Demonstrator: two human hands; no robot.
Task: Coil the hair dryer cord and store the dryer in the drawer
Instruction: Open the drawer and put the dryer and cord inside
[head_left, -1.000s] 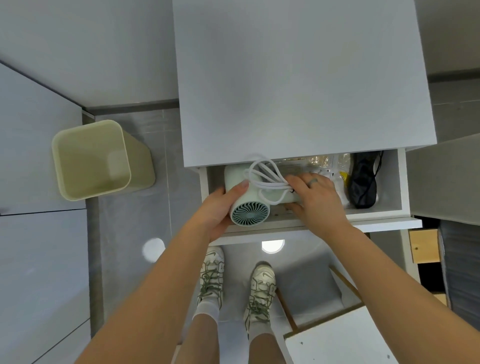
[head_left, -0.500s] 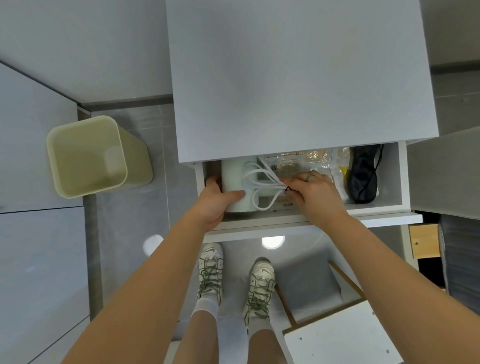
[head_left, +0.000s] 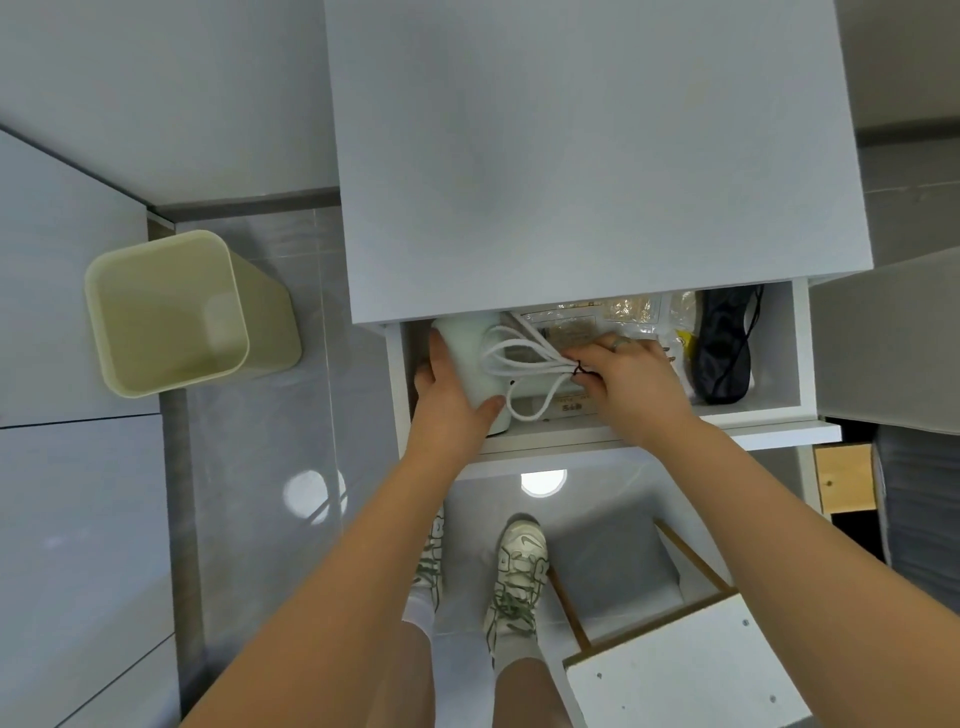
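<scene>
we've now got the pale green plastic hair dryer (head_left: 470, 358) fully down in the white drawer's (head_left: 649, 434) left end, fan face tucked away; left hand (head_left: 449, 400) grips its body, right hand (head_left: 631, 384) pinches the coiled white cord (head_left: 524, 364). just let go and shut it.

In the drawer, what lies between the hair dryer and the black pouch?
In the head view, the right hand and clear plastic packets lie between the hair dryer and black pouch.

drawer (head_left: 779, 353) open | holds: hair dryer (head_left: 467, 358), packets (head_left: 623, 317), dark pouch (head_left: 724, 348)
</scene>
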